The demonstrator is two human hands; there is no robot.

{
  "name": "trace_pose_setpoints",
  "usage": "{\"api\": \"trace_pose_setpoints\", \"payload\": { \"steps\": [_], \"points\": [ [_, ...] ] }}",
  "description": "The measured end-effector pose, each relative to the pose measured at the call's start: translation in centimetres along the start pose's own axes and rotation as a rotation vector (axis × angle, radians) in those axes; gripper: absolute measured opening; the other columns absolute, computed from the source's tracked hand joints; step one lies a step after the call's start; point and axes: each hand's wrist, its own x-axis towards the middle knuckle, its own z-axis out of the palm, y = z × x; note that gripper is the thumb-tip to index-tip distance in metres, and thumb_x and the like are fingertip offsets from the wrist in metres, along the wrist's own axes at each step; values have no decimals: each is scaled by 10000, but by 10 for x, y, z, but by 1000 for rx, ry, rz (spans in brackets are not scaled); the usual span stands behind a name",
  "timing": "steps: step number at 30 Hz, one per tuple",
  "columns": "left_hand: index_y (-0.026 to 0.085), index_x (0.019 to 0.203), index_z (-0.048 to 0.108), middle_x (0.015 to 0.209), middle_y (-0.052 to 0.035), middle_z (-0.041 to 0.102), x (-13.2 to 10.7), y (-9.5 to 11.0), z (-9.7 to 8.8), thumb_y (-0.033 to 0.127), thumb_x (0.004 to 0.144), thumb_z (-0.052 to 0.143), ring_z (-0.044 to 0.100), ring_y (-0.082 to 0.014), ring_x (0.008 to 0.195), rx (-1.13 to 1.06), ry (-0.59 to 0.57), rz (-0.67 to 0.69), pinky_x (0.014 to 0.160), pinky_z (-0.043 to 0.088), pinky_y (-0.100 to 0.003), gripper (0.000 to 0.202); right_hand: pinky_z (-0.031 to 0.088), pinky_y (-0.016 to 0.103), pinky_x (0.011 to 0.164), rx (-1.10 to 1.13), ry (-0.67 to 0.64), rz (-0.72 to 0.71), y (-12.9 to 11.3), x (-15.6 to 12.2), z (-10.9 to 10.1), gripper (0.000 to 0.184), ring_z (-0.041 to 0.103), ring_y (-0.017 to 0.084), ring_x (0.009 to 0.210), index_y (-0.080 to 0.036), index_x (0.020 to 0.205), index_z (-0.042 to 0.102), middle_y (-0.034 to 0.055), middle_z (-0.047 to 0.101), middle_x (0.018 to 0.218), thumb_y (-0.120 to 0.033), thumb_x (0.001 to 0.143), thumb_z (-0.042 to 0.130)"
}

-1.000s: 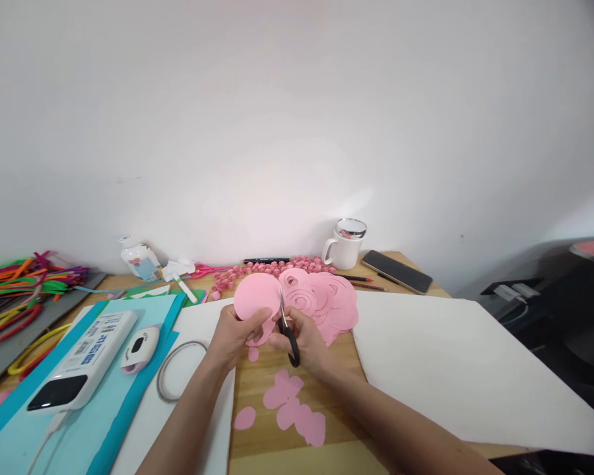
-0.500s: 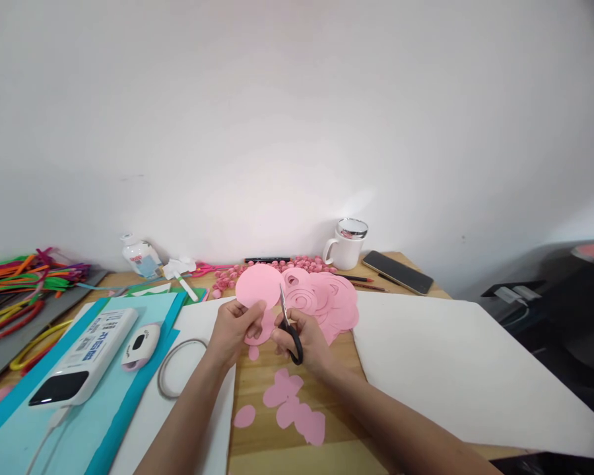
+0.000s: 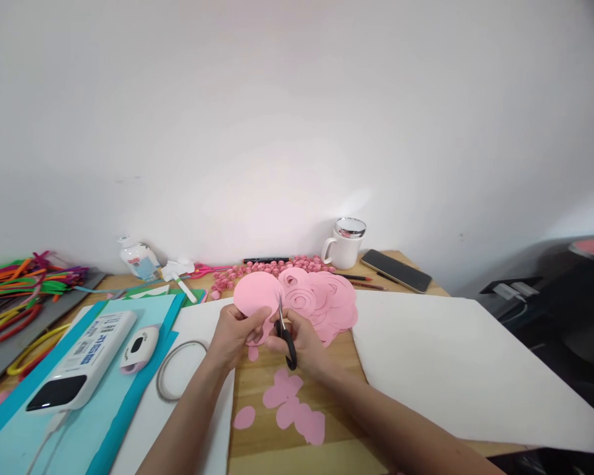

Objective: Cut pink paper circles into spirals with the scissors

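Note:
Pinched between the thumb and fingers of my left hand (image 3: 236,328) is a round pink paper disc (image 3: 255,293), tilted up over the table. My right hand (image 3: 301,340) grips black-handled scissors (image 3: 287,344), their blades pointing up along the disc's right edge. Whether the blades touch the paper is hard to make out. Just behind both hands lies a heap of pink paper spirals (image 3: 321,300). Small pink paper scraps (image 3: 299,415) lie on the wood nearer to me.
Left are a white power bank (image 3: 86,359), a small white device (image 3: 139,348), a ring (image 3: 161,376) and coloured pipe cleaners (image 3: 30,280). Along the wall stand a bottle (image 3: 139,258), small pink rolls (image 3: 228,280) and a mug (image 3: 345,244). A phone (image 3: 396,270) and white board (image 3: 450,363) lie right.
The scissors have turned more upright, and their blades look closer together. The disc and my left hand have shifted slightly down.

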Motion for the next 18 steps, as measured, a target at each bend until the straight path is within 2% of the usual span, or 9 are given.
{"api": "trace_pose_setpoints", "payload": {
  "steps": [5,18],
  "points": [
    [161,320,419,294,50,367,-2,3,2,322,581,748,331,-52,312,15,-3,-18,361,231,-209,449,339,212,495,31,-6,-15,-5,1,0,435,439,96,551,-205,776,466,-52,507,623,-381,558,800],
    [162,322,415,305,50,361,0,2,0,304,578,750,319,-54,328,9,1,-12,366,219,-214,445,313,209,471,47,10,-8,-8,0,3,428,391,82,501,-203,783,487,-77,445,565,-389,547,792]
  ]
}}
